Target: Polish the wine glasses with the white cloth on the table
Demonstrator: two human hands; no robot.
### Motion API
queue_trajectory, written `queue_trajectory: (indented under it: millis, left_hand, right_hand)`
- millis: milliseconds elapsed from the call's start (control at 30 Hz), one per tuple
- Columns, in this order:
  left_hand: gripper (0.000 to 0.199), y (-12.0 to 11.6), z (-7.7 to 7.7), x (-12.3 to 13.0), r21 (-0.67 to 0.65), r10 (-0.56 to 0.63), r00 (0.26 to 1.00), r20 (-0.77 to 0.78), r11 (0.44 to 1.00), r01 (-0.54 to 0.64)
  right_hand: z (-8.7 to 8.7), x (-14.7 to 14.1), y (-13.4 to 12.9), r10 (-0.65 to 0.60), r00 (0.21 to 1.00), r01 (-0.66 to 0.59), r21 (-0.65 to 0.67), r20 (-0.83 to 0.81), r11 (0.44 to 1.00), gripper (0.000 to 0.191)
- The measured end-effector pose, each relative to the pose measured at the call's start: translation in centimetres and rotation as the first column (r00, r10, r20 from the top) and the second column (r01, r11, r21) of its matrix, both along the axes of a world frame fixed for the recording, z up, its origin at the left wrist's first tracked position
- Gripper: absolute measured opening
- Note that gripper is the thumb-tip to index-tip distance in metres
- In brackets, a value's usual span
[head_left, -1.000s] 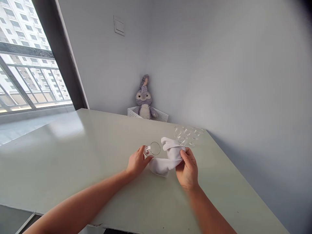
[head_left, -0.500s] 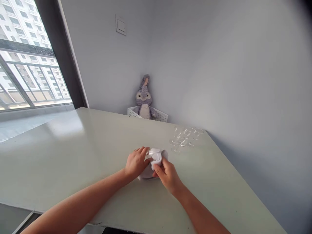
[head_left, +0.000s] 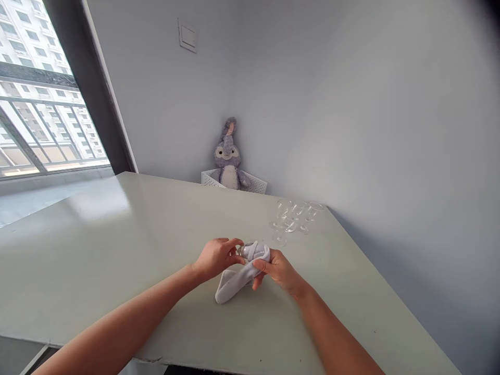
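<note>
My left hand (head_left: 221,256) pinches the clear foot or stem of a small glass (head_left: 241,251) lying sideways above the table. Around the glass's other end wraps a white cloth (head_left: 236,284), held by my right hand (head_left: 278,270), thumb on top and fingers underneath. A folded length of the cloth hangs down toward the lower left, near the tabletop. Most of the glass's bowl is hidden by the cloth. Just behind my right hand, several clear stemmed glasses (head_left: 291,213) stand grouped on the table.
The pale glossy table (head_left: 156,234) narrows toward a wall corner. Beyond its far edge, a purple plush toy (head_left: 229,161) sits in a white perforated basket (head_left: 255,185). A wall borders the right edge, and a window (head_left: 42,104) is at the left.
The cloth has turned and now trails to the lower left. My left hand has shifted slightly left and shows the glass's end; my right hand has moved slightly right. The view has shifted a little.
</note>
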State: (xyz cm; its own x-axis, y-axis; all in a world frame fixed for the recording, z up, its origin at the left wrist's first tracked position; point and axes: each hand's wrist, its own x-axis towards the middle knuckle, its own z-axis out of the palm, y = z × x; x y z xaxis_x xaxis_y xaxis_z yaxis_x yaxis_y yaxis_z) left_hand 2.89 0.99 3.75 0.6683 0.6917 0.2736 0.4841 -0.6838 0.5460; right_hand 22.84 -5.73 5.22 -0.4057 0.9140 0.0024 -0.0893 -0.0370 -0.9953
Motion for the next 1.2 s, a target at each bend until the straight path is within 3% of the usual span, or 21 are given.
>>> queue_trajectory:
  millis: [33, 100, 133, 167, 200, 233, 300, 333, 400, 467, 533, 600, 633, 667, 733, 833, 933, 1033, 1067, 1133, 1200]
  left_hand:
    - [0.044, 0.1, 0.2, -0.2, -0.207, -0.074, 0.997, 0.010, 0.975, 0.074]
    - [0.050, 0.4, 0.5, -0.4, -0.524, -0.241, 0.968, 0.068, 0.817, 0.240]
    - [0.053, 0.5, 0.6, -0.4, -0.605, -0.302, 0.949, 0.092, 0.740, 0.294]
    - [0.055, 0.5, 0.6, -0.4, -0.636, -0.327, 0.941, 0.093, 0.707, 0.308]
    - [0.056, 0.4, 0.6, -0.3, -0.616, -0.307, 0.950, 0.066, 0.736, 0.281]
    - [0.055, 0.3, 0.4, -0.2, -0.537, -0.244, 0.969, 0.022, 0.815, 0.217]
    - [0.045, 0.1, 0.0, 0.2, -0.205, -0.068, 0.996, -0.063, 0.977, 0.054]
    - [0.040, -0.1, -0.2, 0.4, 0.001, 0.008, 0.996, -0.086, 1.000, -0.008]
    - [0.037, -0.2, -0.7, 0.6, 0.296, 0.077, 0.988, -0.130, 0.955, -0.035]
    - [0.034, -0.1, -0.9, 0.5, 0.349, 0.079, 0.981, -0.178, 0.937, -0.012]
    - [0.034, 0.2, -0.8, 0.1, 0.220, 0.063, 0.984, -0.164, 0.975, -0.026]
    - [0.040, 0.7, -0.4, -0.4, -0.048, 0.011, 0.994, -0.104, 0.999, -0.016]
    - [0.043, 0.9, -0.1, -0.6, -0.211, -0.025, 0.997, -0.067, 0.977, 0.011]
    - [0.045, 1.1, 0.3, -0.8, -0.369, -0.070, 0.997, -0.030, 0.928, 0.054]
    - [0.046, 1.3, 0.8, -1.1, -0.614, -0.178, 0.983, 0.047, 0.771, 0.169]
    - [0.047, 1.5, 0.9, -1.3, -0.786, -0.290, 0.944, 0.160, 0.541, 0.299]
    - [0.049, 1.7, 0.6, -1.3, -0.842, -0.263, 0.932, 0.250, 0.415, 0.344]
    - [0.051, 2.0, 0.3, -1.4, -0.852, -0.172, 0.936, 0.308, 0.388, 0.352]
    - [0.052, 2.2, 0.3, -1.5, -0.846, -0.140, 0.941, 0.309, 0.412, 0.339]
    - [0.052, 2.7, 0.3, -1.6, -0.809, -0.066, 0.953, 0.294, 0.514, 0.285]
    - [0.050, 3.0, 0.1, -1.6, -0.754, 0.033, 0.963, 0.267, 0.630, 0.187]
  right_hand:
    - [0.4, 0.2, -0.2, 0.052, 0.997, -0.053, 0.015, 0.049, 0.998, 0.024]
    - [1.0, 0.6, -0.4, 0.153, 0.983, -0.155, 0.016, 0.098, 0.988, 0.023]
    - [1.1, 0.6, -0.4, 0.178, 0.979, -0.180, 0.012, 0.100, 0.984, 0.023]
    - [0.9, 0.7, -0.3, 0.177, 0.980, -0.178, 0.007, 0.092, 0.984, 0.024]
    - [0.6, 0.6, -0.1, 0.148, 0.986, -0.148, -0.005, 0.073, 0.989, 0.025]
    - [0.2, 0.6, 0.2, 0.091, 0.995, -0.090, -0.026, 0.043, 0.996, 0.026]
    - [-1.0, 0.3, 0.8, -0.087, 0.994, 0.080, -0.113, -0.060, 0.990, 0.028]
    - [-1.6, 0.1, 1.1, -0.184, 0.975, 0.162, -0.175, -0.121, 0.971, 0.028]
    - [-2.6, -0.3, 1.5, -0.302, 0.929, 0.239, -0.274, -0.214, 0.931, 0.028]
    - [-2.9, -0.6, 1.4, -0.266, 0.933, 0.199, -0.268, -0.242, 0.942, 0.029]
    - [-2.6, -0.7, 1.0, -0.136, 0.973, 0.105, -0.170, -0.184, 0.980, 0.030]
    - [-1.9, -0.5, 0.6, -0.004, 0.998, -0.002, -0.078, -0.068, 0.997, 0.029]
    - [-1.6, -0.3, 0.4, 0.057, 0.998, -0.057, -0.057, -0.002, 0.997, 0.028]
    - [-1.2, -0.1, 0.2, 0.111, 0.992, -0.109, -0.050, 0.057, 0.993, 0.027]
    - [-0.6, 0.3, 0.0, 0.193, 0.968, -0.189, -0.037, 0.163, 0.981, 0.024]
    - [-0.1, 0.6, 0.0, 0.200, 0.931, -0.234, 0.081, 0.305, 0.969, 0.016]
    - [0.1, 0.8, 0.3, 0.056, 0.923, -0.170, 0.273, 0.381, 0.947, 0.020]
    - [-0.1, 1.4, 0.8, -0.224, 0.886, 0.014, 0.462, 0.405, 0.887, 0.030]
    - [-0.2, 1.7, 1.0, -0.344, 0.852, 0.093, 0.532, 0.395, 0.842, 0.033]
    - [-0.1, 2.1, 1.0, -0.578, 0.740, 0.232, 0.676, 0.344, 0.700, 0.039]
    - [0.1, 2.1, 0.8, -0.712, 0.634, 0.239, 0.799, 0.301, 0.551, 0.041]
